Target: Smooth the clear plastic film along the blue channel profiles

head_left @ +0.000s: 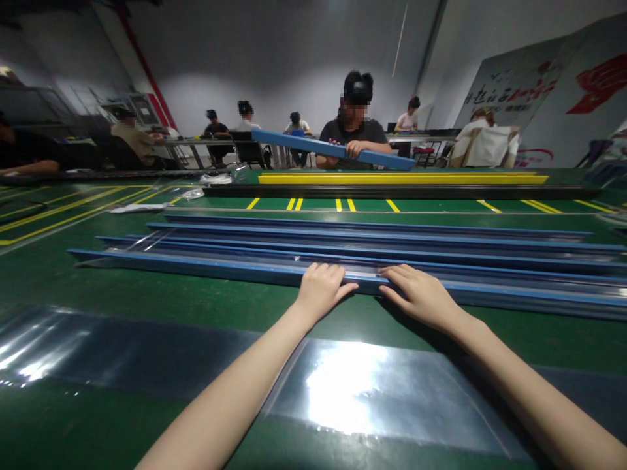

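Observation:
Several long blue strips lie side by side across the green table. My left hand rests on the nearest blue strip, fingers curled over its near edge. My right hand lies just to the right on the same strip, fingers bent over it and thumb under the edge. The two hands are almost touching. A clear plastic sheet lies flat under my forearms at the table's near side.
Across the table a person holds up another blue strip with both hands. Yellow strips and a long black strip lie at the far side. Crumpled clear plastic sits far left. More people sit at tables behind.

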Motion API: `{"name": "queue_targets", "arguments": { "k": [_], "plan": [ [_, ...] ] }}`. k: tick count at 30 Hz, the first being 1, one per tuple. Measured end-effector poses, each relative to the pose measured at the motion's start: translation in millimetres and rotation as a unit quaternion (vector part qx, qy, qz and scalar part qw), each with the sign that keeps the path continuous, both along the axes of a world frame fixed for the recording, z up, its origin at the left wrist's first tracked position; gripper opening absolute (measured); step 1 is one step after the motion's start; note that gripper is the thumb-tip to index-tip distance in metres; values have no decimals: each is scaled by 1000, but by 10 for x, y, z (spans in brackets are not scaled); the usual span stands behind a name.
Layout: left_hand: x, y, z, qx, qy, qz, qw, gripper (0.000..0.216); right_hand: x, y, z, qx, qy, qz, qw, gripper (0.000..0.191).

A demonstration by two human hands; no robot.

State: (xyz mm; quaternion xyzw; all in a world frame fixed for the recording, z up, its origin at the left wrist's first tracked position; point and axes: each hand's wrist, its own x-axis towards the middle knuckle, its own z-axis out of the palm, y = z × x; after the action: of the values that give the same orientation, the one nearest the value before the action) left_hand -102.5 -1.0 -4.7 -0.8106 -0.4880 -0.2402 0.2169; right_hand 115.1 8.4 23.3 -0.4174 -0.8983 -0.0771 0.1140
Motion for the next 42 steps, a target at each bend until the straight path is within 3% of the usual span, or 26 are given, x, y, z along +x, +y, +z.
{"name": "queue_targets", "arguments": {
  "k": [20, 26, 32, 42],
  "plan": [
    [1, -32, 55, 6, 12, 5, 1000, 34, 42, -26, 2, 124, 0, -10, 992, 24],
    [-3, -30, 53, 11, 7, -6, 1000, 33, 48, -36, 44, 98, -15, -26, 995, 21],
    [-2, -27, 60, 13, 17, -64, 998, 30, 180, -41, 77, 75, -35, -59, 995, 20],
    [-10, -23, 46, 11, 11, -25, 1000, 32, 546, -23, 153, 13, -54, -150, 987, 20]
  ]
}}
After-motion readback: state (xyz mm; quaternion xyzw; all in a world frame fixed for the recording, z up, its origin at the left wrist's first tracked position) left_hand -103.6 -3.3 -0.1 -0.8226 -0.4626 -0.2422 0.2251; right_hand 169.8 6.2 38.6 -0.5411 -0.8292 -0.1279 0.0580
